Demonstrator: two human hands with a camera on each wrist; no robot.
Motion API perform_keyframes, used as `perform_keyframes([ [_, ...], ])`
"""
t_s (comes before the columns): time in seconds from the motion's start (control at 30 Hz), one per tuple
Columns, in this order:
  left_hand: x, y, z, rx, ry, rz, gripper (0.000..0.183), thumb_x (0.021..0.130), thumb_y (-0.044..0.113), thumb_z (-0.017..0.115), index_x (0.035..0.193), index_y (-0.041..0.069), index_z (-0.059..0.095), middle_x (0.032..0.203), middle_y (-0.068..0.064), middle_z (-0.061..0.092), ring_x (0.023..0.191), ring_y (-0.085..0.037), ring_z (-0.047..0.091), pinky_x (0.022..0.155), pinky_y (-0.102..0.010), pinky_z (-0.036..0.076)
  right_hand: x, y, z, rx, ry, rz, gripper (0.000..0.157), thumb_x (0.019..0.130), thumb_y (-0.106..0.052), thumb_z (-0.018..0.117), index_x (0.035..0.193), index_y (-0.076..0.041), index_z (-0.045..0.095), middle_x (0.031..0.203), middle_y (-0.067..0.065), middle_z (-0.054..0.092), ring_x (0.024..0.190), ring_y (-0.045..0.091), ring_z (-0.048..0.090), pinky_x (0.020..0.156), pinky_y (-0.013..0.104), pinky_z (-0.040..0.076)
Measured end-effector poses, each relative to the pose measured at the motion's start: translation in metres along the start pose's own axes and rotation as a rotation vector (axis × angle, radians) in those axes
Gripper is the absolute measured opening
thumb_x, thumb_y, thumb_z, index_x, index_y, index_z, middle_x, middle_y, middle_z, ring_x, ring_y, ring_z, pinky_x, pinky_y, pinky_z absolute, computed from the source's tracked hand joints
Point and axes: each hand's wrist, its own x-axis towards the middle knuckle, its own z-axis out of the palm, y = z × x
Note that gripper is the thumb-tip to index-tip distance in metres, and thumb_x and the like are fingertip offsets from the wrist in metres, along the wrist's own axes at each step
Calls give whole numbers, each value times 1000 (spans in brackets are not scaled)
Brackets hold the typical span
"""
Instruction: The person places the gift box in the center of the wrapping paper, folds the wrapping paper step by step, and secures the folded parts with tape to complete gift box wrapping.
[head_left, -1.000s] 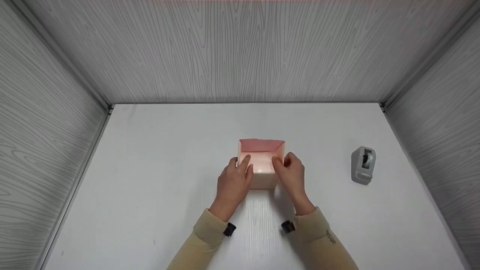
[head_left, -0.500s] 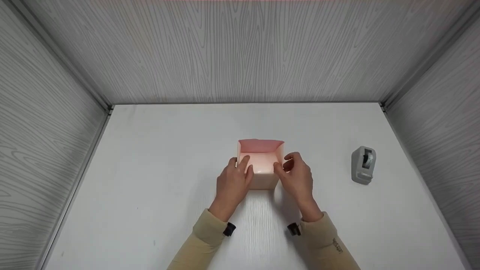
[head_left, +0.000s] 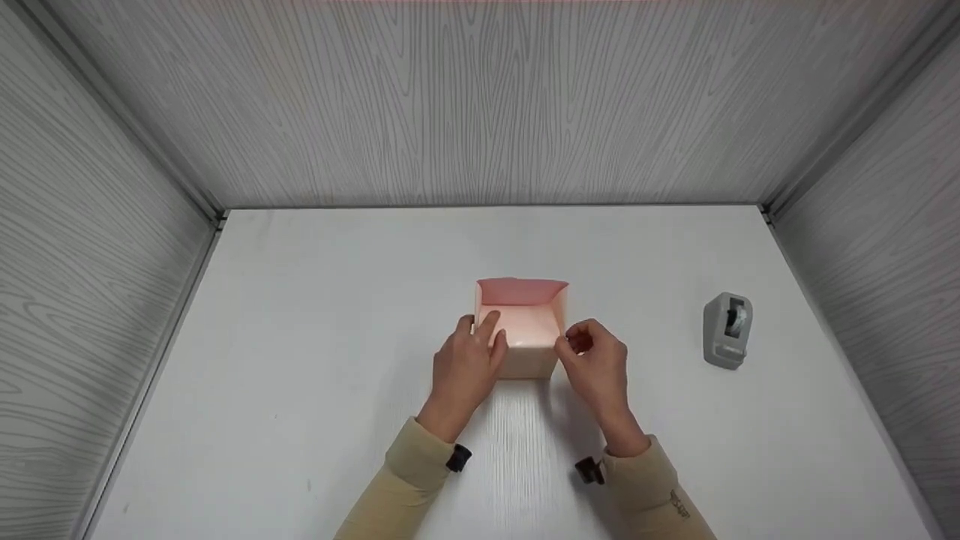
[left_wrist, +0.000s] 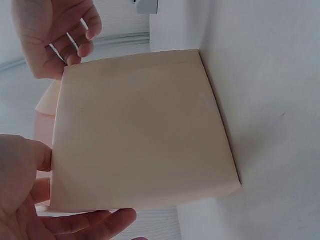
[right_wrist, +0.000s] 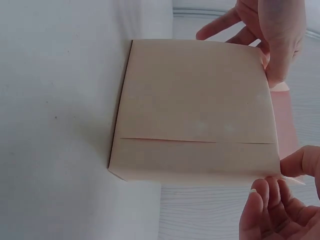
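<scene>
A pale pink cardboard box (head_left: 523,361) stands on the table in the head view, its top open and the inside in sight. My left hand (head_left: 466,367) holds its left wall, one finger inside and others outside. At the near right corner of the rim, my right hand (head_left: 598,367) pinches the edge between thumb and fingers; the right wrist view shows this thumb (right_wrist: 302,160) on the corner. A slit-like seam (right_wrist: 195,140) runs across the near face of the box there. In the left wrist view that face (left_wrist: 140,135) fills the middle.
A grey tape dispenser (head_left: 726,331) with a roll of tape stands to the right on the white table (head_left: 337,300). Wood-patterned panels (head_left: 480,105) enclose the table at the back and both sides.
My right hand has loosened from the right wall, slid toward me along it and now pinches the near right corner. My left hand and the box have stayed nearly still.
</scene>
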Motion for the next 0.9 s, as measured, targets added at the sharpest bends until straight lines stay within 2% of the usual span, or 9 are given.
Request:
perform_keyframes([
  [0.3, 1, -2, 0, -26, -16, -6, 28, 96, 24, 61, 120, 11, 67, 103, -22, 63, 71, -32, 66, 53, -44, 54, 6, -3, 3, -23, 11, -19, 9, 79, -4, 61, 71, -8, 59, 64, 2, 57, 59, 18, 52, 54, 32, 42],
  [0.57, 1, -2, -1, -23, -18, -4, 28, 96, 25, 62, 119, 11, 67, 102, -23, 63, 71, -33, 66, 53, -44, 54, 10, -5, 4, -22, 47, -60, 11, 79, -2, 61, 71, -9, 58, 64, 1, 57, 58, 17, 52, 53, 33, 42],
  [0.9, 2, -2, -3, -22, -20, 3, 29, 97, 26, 61, 121, 12, 66, 103, -23, 64, 74, -33, 67, 55, -44, 55, 17, -7, 5, 25, 47, -48, 13, 80, 0, 60, 70, -8, 58, 67, 3, 59, 62, 17, 54, 54, 31, 43],
])
